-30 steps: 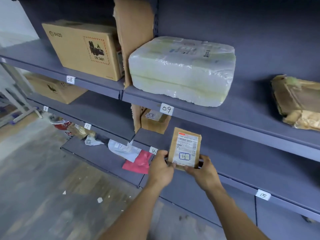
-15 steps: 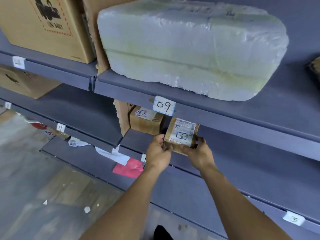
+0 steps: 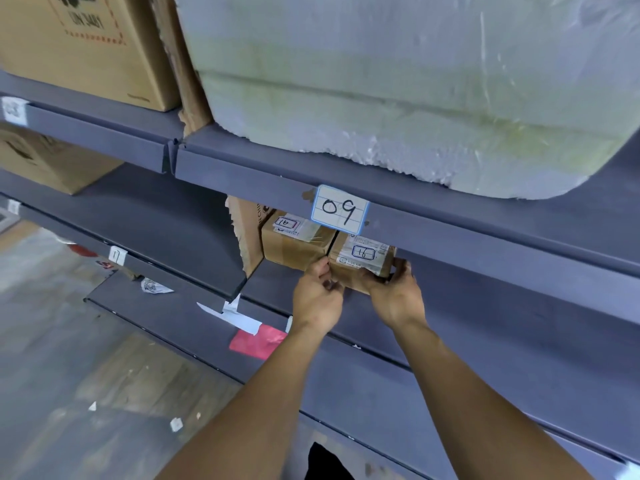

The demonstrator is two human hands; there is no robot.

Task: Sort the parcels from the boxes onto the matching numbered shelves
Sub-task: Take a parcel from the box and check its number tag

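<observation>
The left hand [image 3: 317,299] has its fingers curled, pinching the near left corner of a small brown parcel [image 3: 360,261]. The right hand [image 3: 394,299] cups the parcel's near right corner, thumb and fingers bent round it. The parcel sits just below the 09 label [image 3: 339,209], inside the shelf bay [image 3: 485,306] under it. Its top carries a white sticker with "16" handwritten in a blue box. Whether its underside rests on the shelf cannot be told, since the hands hide it.

Below and left of the 09 label, touching the held parcel's left side, stands a second brown parcel [image 3: 294,244], also marked 16. Further left of the label is a torn cardboard divider [image 3: 247,230]. Above the label, on the upper shelf [image 3: 485,230], lies a large white wrapped parcel [image 3: 398,91]. Far up and left of the label is a cardboard box [image 3: 86,46]. Down and left of the label, on a lower shelf, lie a white packet [image 3: 235,317] and a red packet [image 3: 258,341].
</observation>
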